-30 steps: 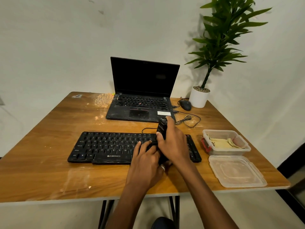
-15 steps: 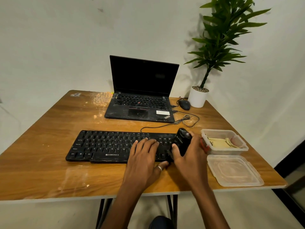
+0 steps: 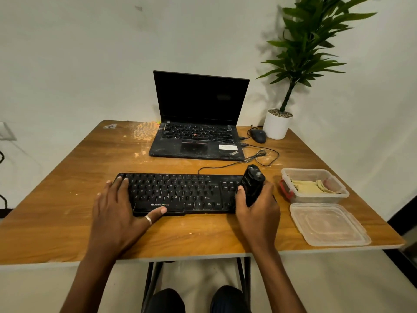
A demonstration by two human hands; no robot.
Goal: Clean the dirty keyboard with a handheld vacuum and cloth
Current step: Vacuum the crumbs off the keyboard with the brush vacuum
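1. The keyboard (image 3: 180,193) lies on the table (image 3: 67,199), on its near half. The right hand (image 3: 257,211) has its grip closed round the handheld vacuum (image 3: 251,185), which stands tilted over the right end of the keyboard.
2. The left hand (image 3: 117,213) lies flat on the left end of the keyboard. Its grip is wide and holds nothing; the thumb rests at the near edge.
3. We judge that the step in hand is the vacuuming. We should press the keyboard down with the left hand so it does not slide. We should then lead the vacuum slowly, row after row, from right to left, with its mouth low over the keys.
4. The cloth (image 3: 309,186) lies in the open box (image 3: 341,193) to the right of the keyboard, and the lid (image 3: 329,224) lies nearer to us. We think it is for wiping afterwards.
5. The lower end of the vacuum is hidden behind the right palm, so we cannot tell if it touches the keys. The right hand and the vacuum cover the rightmost keys. Dirt on the black keys is hard to make out.
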